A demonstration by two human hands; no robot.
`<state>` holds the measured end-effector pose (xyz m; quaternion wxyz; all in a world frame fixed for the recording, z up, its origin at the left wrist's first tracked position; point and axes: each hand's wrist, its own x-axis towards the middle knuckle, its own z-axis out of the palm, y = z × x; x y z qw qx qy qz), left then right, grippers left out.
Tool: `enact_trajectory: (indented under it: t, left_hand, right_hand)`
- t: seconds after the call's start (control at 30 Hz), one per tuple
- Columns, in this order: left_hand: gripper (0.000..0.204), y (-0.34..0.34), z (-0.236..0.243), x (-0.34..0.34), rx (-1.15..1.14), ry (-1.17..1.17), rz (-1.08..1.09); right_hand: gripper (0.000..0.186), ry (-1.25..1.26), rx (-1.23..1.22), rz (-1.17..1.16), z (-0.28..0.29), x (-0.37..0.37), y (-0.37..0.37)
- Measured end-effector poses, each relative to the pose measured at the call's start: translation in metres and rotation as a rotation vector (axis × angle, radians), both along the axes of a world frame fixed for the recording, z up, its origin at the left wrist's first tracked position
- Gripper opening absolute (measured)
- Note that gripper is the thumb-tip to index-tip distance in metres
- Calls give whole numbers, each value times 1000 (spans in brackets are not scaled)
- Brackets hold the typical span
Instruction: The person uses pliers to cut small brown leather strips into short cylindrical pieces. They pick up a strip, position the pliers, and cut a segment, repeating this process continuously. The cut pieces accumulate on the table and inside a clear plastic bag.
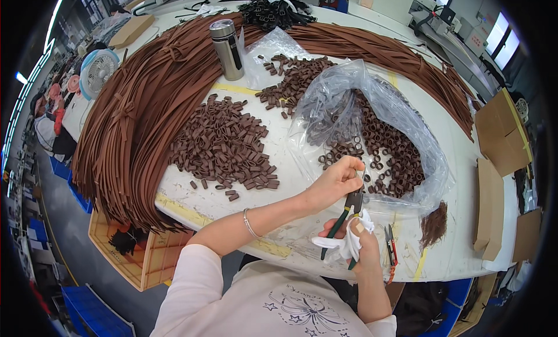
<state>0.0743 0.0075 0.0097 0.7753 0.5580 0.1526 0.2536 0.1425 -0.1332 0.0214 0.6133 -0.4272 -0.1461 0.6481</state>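
Note:
My left hand [334, 183] is pinched at the jaws of the pliers [353, 200], around something small I cannot make out. My right hand [363, 247] grips their green handles along with a crumpled white cloth [331, 244]. Red-handled snips [390, 250] lie to its right beside a tuft of brown scraps [433, 223]. Above my hands, an open clear plastic bag [427, 151] holds many small brown loops [395, 165]. Another pile of brown loops [218, 142] lies at the left, with a further pile [293, 81] behind.
Long bundles of brown straps [128, 122] arc around the white table [465, 220]. A steel flask [226, 52], black buckled straps [273, 11] and a fan [96, 75] stand or lie beyond. Cardboard [500, 130] is at right, a wooden crate [119, 255] lower left. Another person [52, 127] sits far left.

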Motion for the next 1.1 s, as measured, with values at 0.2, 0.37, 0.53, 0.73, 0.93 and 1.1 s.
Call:
enact_trajectory:
  t: [0.2,0.37,0.53,0.73,0.93,1.1]
  left_hand:
    - [29,23,-1,15,127,-13,136]
    - [23,65,10,-5,1540,278,527]
    - [8,66,5,-91,1358,751,-46]
    - [12,42,-30,-118,1660,720,-27]
    - [16,43,-29,-117,1561,603,84]
    - [20,33,-10,-110,275,353,151]
  right_hand:
    - [42,154,19,74,1,-6,-5]
    - [41,-4,4,78,-4,-7,-15]
    - [26,-107,38,76,-7,3,-34]
    - [16,-273,32,288,-1,-6,-27]
    - [31,-779,179,426,-4,-12,-20]
    - [26,-585,49,467,2,-11,-9]
